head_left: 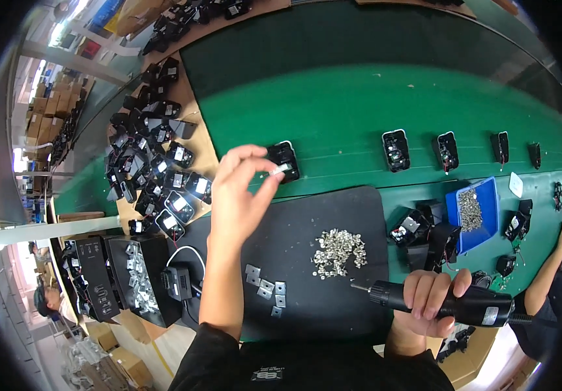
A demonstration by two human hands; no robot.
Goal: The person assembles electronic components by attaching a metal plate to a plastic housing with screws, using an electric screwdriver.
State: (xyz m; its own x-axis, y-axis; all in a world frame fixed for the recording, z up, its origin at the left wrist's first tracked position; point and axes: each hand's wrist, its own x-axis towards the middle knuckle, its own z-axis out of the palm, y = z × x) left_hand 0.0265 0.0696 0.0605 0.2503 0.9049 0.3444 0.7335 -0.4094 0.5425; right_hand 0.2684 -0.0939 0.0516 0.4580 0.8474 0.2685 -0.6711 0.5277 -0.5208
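Note:
My left hand (238, 189) reaches over the far edge of the mat, its thumb and forefinger closed on a small silvery piece (281, 169). Just behind the fingertips lies an open black plastic housing (284, 154), partly covered by the hand. Wrapped in my right hand (432, 301) is a black electric screwdriver (467, 306), its bit pointing left across the mat. Left of that bit spreads a pile of small silvery screws (340, 253). Several square metal plates with holes (265, 289) rest on the mat, nearer my left forearm.
The black mat (307, 215) lies on a green bench. More open housings (396, 151) stand in a row to the right. A blue bin of screws (493, 228) sits beside black parts. Housings heap up at left (157, 156), above a box of metal plates (163, 306). Another person's arm (551, 267) is at right.

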